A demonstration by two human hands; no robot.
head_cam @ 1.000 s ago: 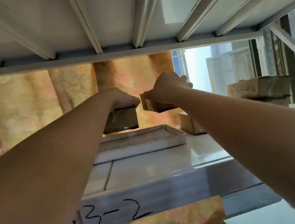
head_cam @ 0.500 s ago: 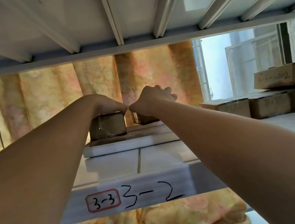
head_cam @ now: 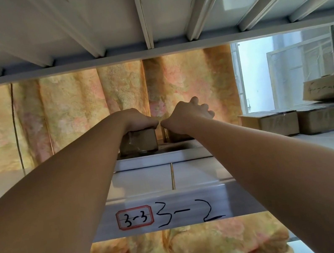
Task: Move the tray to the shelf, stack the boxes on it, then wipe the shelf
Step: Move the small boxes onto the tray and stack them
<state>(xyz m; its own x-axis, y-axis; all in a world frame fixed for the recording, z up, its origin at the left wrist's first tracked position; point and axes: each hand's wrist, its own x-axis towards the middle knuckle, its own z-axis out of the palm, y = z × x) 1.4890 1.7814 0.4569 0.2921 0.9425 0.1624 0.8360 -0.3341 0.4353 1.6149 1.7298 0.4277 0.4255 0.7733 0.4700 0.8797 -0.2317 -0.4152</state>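
Already the tray [head_cam: 158, 159] is set on the shelf [head_cam: 191, 173], back from the front edge and near the curtain [head_cam: 70, 111]. Two brown boxes are held side by side in it. The left box [head_cam: 138, 141] is gripped from above by the left hand [head_cam: 140, 119], its fingers curled over the top. The right box [head_cam: 174, 136], largely hidden behind the wrist, is clasped by the right hand [head_cam: 188, 114] with bent fingers. The two thumbs are nearly touching. Whether the bases are fully seated cannot be told, since they are hidden by the tray's rim.

Several risks can be judged from here. If a box is released while caught on the rim, it may be tipped over. The tray could be pushed back toward the curtain by any forward pressure, as the shelf looks smooth. Once stacking is begun, a box laid off-centre could slip, and little headroom is left under the upper shelf [head_cam: 142, 9]. The other cartons [head_cam: 271, 122] at the right are well apart and unlikely to be disturbed.
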